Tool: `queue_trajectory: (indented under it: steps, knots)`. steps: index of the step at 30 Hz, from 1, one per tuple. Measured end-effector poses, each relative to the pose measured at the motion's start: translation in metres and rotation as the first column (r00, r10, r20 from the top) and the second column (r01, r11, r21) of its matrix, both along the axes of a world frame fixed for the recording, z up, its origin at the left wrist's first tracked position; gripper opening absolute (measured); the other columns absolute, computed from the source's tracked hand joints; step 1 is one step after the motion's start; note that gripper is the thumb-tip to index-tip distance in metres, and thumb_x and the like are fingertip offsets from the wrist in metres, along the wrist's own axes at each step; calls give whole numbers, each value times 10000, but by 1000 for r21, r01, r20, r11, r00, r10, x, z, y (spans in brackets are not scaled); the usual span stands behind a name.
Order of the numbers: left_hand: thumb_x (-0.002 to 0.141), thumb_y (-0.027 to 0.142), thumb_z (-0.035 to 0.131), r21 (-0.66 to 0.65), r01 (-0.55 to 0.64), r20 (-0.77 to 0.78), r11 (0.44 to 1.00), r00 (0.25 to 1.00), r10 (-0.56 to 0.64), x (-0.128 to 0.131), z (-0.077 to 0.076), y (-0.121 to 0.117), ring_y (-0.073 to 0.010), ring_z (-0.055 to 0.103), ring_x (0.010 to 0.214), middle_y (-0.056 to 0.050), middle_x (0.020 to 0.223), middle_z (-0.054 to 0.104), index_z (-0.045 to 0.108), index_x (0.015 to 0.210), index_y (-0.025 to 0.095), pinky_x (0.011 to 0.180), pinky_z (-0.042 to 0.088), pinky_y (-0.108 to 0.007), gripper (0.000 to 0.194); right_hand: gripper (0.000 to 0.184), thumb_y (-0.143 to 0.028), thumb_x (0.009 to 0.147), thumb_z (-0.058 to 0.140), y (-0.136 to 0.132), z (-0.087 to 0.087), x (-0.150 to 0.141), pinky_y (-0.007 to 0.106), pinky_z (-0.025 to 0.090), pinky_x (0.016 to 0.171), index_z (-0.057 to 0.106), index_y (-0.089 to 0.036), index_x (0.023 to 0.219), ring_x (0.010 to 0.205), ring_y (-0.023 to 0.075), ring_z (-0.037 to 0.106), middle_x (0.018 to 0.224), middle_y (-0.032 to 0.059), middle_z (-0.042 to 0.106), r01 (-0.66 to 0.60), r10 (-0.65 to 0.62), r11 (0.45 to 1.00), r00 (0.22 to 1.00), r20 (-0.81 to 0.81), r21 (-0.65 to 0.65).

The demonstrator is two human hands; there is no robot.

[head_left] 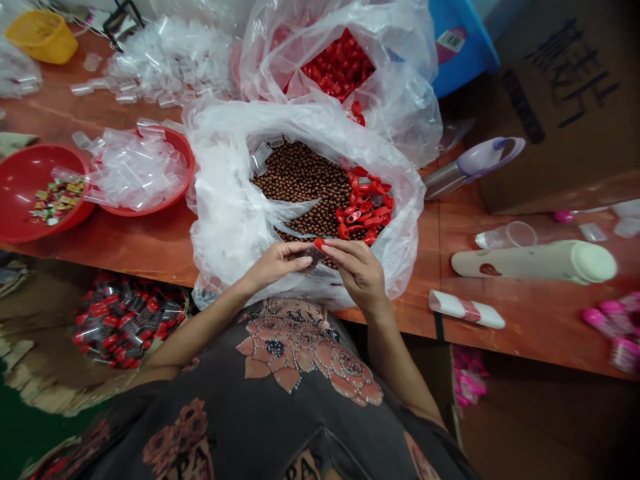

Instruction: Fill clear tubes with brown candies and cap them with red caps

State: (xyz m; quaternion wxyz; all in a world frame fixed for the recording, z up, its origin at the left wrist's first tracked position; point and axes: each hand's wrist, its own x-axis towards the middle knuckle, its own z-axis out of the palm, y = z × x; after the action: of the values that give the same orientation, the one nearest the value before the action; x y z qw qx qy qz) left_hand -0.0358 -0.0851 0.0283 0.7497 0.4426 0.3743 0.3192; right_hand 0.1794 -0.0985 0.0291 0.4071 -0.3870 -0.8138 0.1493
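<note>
My left hand [281,263] is closed around a small clear plastic container [314,253] with dark contents, over the near edge of a white plastic bag [220,193]. At the container's end my right hand [361,268] pinches a red cap [319,244]. Whether the cap is seated on the container I cannot tell. Inside the bag, just beyond my hands, lie many small brown balls [305,173]. A pile of loose red caps [367,210] rests on the balls at the right, and a few empty clear containers [261,157] sit at the upper left.
Two red bowls stand left: one [15,180] holds small colourful pieces, the other [189,150] clear containers. Behind is a bag of red caps [340,65]. Filled, red-capped containers [127,317] fill a box below left. A pale bottle [530,261] and a tumbler [465,167] are right.
</note>
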Motion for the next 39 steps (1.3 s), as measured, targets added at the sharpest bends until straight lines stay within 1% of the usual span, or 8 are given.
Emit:
queue_trajectory:
  steps: [6,11,15,19,23,30,34,39]
  knots:
    - [786,348,739,61,-53,-53,997,997,56,2,6,-2,-180,670,961,-99,1155,730,718,1211,177,894,539,-330,459,811,-392,868,710,-2,-16,-14,466,542,932,277,-301,1548,1108,272,637,1259,109,661,83,-86,994,995,44,65]
    - [793,339,734,107,-79,-106,991,990,90,5,9,-5,-206,668,1044,-93,1182,728,732,1189,194,959,516,-360,422,834,-411,850,723,-5,-24,-19,517,524,982,263,-298,1536,1154,294,617,1291,122,626,81,-80,996,996,30,-30]
    - [798,353,730,95,-78,-103,992,991,87,6,5,-6,-205,667,1037,-95,1197,722,719,1217,203,952,526,-370,445,578,-381,897,658,-6,-17,-15,518,505,1043,442,-310,1428,1233,274,593,1331,94,627,33,-54,982,993,-108,-184]
    - [791,357,737,58,-63,-74,996,995,67,7,4,-7,-192,673,972,-106,1211,712,705,1244,206,889,554,-357,479,262,-295,984,514,-9,-8,-15,464,561,975,655,-326,1203,1094,211,677,1161,34,726,114,-197,942,949,-245,-316]
    - [796,358,735,83,-83,-82,993,993,90,9,3,-8,-196,669,1010,-102,1248,699,704,1244,216,895,556,-350,472,260,-266,959,569,-11,-5,-16,472,572,938,691,-351,1172,1051,213,697,1129,14,747,163,-227,952,944,-240,-259]
    - [792,373,745,146,-103,-143,984,982,124,7,5,-9,-189,682,985,-80,1168,736,712,1229,216,919,545,-351,466,402,-237,951,571,-8,-11,-9,499,530,964,561,-346,1338,1144,250,662,1270,48,693,83,-87,990,996,-26,-114]
    - [797,362,744,195,-118,-179,974,972,154,8,11,-8,-205,667,1056,-73,1155,738,720,1210,206,983,514,-365,441,751,-341,844,723,-7,-22,-17,535,496,1017,336,-272,1484,1228,306,593,1342,138,612,108,-109,994,994,30,14]
    - [893,604,550,-44,-157,13,987,987,158,21,4,-6,-195,685,944,-94,1009,745,717,1104,189,809,552,-304,494,776,-328,817,733,-9,-29,-23,537,514,973,314,-301,1469,1171,307,615,1277,119,626,134,-135,991,991,14,22]
